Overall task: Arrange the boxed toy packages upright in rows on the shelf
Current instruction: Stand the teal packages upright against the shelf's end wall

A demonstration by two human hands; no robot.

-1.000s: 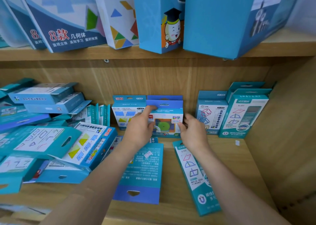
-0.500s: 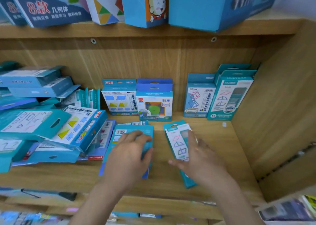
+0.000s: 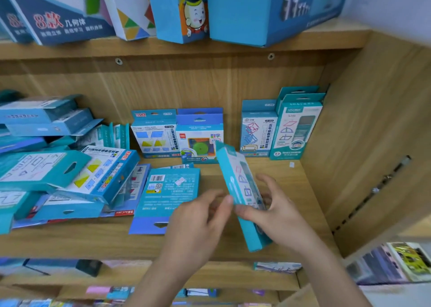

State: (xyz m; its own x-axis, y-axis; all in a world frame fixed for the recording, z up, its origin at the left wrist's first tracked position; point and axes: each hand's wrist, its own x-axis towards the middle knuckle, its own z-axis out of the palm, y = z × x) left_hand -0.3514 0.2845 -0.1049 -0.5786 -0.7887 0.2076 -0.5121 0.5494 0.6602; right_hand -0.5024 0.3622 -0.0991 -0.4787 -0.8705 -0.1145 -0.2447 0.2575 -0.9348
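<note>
Holding tilted teal box (image 3: 236,178) in R hand (image 3: 279,213) grip; L hand (image 3: 198,218) at edge, grip unclear

Light-wood shelf unit: shelf board (image 3: 70,242) at 6, back panel (image 3: 210,85) at 12, side panel (image 3: 373,125) at 3. Upper shelf edge (image 3: 163,50) across 12, two screws (image 3: 119,61) just under it. Pale wall (image 3: 396,6) at 2. Lower shelf (image 3: 210,275) beneath. Light is flat and even.

The right hand (image 3: 279,215) holds a thin teal box (image 3: 240,190) tilted above the wooden shelf (image 3: 70,241). The left hand (image 3: 198,220) touches the box's edge with its fingertips. A row of boxes (image 3: 155,134) stands up at the back. A blue box (image 3: 168,195) lies flat nearby. A messy pile of boxes (image 3: 70,174) sits on the left.
</note>
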